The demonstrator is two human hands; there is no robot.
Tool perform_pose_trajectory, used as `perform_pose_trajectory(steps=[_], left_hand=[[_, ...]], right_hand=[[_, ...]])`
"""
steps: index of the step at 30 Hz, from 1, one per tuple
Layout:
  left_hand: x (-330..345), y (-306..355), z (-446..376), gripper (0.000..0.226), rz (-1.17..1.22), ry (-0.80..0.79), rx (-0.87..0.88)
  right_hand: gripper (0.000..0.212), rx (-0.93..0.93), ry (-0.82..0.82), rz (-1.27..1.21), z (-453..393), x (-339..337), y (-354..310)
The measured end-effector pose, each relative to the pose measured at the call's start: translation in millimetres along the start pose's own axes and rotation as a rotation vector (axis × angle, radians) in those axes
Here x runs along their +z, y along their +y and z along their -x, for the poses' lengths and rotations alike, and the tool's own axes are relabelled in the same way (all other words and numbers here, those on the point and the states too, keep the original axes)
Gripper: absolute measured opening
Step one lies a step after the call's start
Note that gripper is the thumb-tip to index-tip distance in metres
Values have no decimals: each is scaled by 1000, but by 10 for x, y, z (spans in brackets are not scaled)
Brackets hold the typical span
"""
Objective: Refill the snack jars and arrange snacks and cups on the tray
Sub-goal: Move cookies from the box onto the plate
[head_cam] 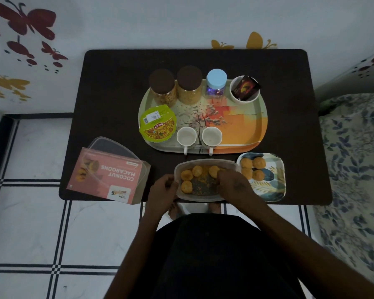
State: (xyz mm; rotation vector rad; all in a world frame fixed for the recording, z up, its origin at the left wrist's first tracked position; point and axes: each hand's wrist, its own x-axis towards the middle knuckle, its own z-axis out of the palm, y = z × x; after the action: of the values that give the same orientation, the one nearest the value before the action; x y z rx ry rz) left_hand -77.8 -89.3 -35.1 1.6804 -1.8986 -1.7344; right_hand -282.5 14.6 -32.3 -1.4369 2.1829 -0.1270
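Macaroons going from the plastic tub to the small plate.

The left hand (163,188) grips the near left rim of the clear plastic tub (205,180) at the table's front edge, while the right hand (233,183) reaches into it, fingers curled down over a macaroon (214,171) at the tub's far right; I cannot tell whether they have closed on it. Four more lie on the plate (266,182) just right of the tub, and the tray (242,126) with jars and two cups (186,137) sits behind. These biscuits look light, dry and crumbly (loose crumbs already line the tub), so I'd pinch one gently round its sides, not squeeze the top. The thin tub probably flexes and slides, hence the steadying hand.
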Motion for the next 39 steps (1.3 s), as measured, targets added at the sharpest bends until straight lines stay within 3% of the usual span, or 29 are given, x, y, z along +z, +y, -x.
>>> perform_pose_trajectory(steps=[2, 5, 6, 9, 11, 16, 18, 21, 24, 26, 30, 33, 39], left_hand=[[14, 31, 15, 10, 1, 5, -6], [31, 70, 27, 10, -32, 31, -2], [33, 77, 31, 10, -36, 32, -5], [21, 74, 29, 11, -29, 21, -9], [26, 82, 21, 11, -36, 15, -9], [8, 98, 13, 11, -48, 15, -16], [-1, 72, 4, 11, -42, 16, -19], [-7, 50, -4, 11, -40, 20, -23], [17, 46, -9, 12, -40, 22, -24], [21, 39, -16, 12, -45, 20, -24], [25, 17, -42, 12, -39, 16, -24], [27, 34, -34, 12, -37, 17, -25], [28, 28, -21, 13, -15, 26, -30]], right_hand=[[14, 54, -120, 60, -6, -22, -43], [37, -17, 10, 1, -10, 60, -56], [42, -63, 28, 91, -28, 80, -63], [25, 8, -191, 333, -70, 34, -138], [27, 0, -219, 293, -59, 80, -71], [28, -81, -117, 107, -19, 86, 50], [25, -81, -33, -80, 20, 21, 57], [25, 56, 248, -514, 182, -100, 114], [21, 310, 527, -806, 388, -188, 285], [25, 515, 571, -937, 477, -144, 488], [35, 748, 380, -1040, 608, 84, 881], [29, 688, 271, -1001, 645, 212, 951], [15, 571, 272, -825, 575, 224, 884]])
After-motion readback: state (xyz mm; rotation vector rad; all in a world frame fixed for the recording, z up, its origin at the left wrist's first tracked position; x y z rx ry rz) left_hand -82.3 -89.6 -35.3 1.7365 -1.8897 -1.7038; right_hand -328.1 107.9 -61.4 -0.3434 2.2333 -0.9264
